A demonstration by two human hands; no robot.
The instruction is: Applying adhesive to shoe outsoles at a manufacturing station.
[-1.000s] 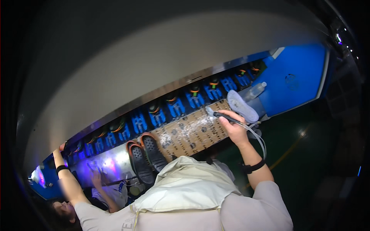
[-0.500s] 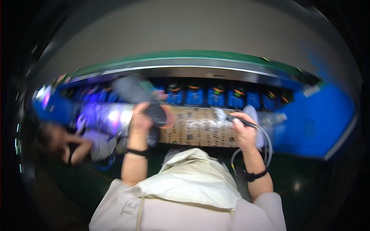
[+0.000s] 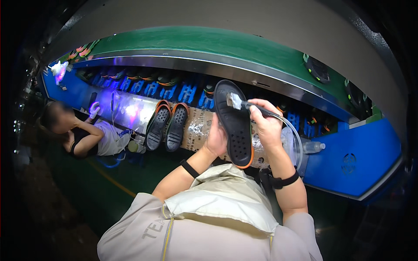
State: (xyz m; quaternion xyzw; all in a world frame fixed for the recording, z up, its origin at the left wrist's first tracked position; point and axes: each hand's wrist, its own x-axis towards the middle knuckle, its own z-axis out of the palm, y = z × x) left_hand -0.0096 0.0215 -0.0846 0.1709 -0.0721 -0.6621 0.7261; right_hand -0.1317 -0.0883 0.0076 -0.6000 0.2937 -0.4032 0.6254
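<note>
My left hand (image 3: pixel 216 138) grips a black shoe sole (image 3: pixel 238 139) by its left edge, its fingers partly hidden behind it. The sole is held upright above the bench, its holed inner face toward me and an orange rim at the near end. A brush (image 3: pixel 246 105) with a pale, worn head is in my right hand (image 3: pixel 267 126); a thin clear hose runs back from it past my wrist. The brush head lies against the upper part of the sole. To the left, two similar soles (image 3: pixel 157 127) (image 3: pixel 176 128) rest side by side on the bench.
Taped brown cardboard (image 3: pixel 197 126) covers the bench. Behind it, blue holders (image 3: pixel 187 94) carry several shoe parts below a green conveyor belt (image 3: pixel 196 41). A clear bottle (image 3: pixel 312 147) lies at right by a blue panel (image 3: pixel 352 161). A co-worker (image 3: pixel 87 135) sits at left.
My left hand has brought a sole from the left to the middle, in front of me. My right hand has lifted the brush from over the bench onto the sole. My view has turned and sharpened.
</note>
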